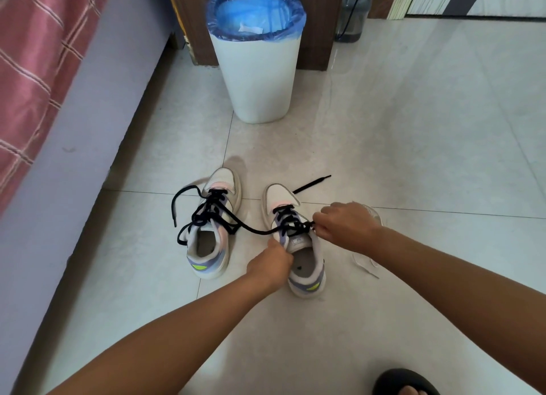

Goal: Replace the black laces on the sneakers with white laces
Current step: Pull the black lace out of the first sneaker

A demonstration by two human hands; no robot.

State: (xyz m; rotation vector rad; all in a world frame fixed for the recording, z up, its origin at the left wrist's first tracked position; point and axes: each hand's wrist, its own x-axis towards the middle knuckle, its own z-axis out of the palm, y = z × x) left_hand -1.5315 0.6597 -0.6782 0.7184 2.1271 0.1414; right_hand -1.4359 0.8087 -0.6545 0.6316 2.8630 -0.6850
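Both hands are unlacing the right sneaker (298, 241): left hand (270, 261) gripping its collar, right hand (339, 226) pinching the black lace (257, 230), which next needs drawing out

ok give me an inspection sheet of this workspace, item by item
surface: pale glossy tiled floor.
job's things: left sneaker and right sneaker side by side, toes away, both with black laces threaded; one black lace end lies on the floor beyond the right sneaker; white laces lie on the floor right of it.
clutter: white bin with blue liner; dark slipper at bottom edge.
grippers: left hand grips the right sneaker's collar; right hand pinches its black lace.
cables: dark cord hanging by the water jug.
surroundings: bed with pink checked cover, wooden cabinet.
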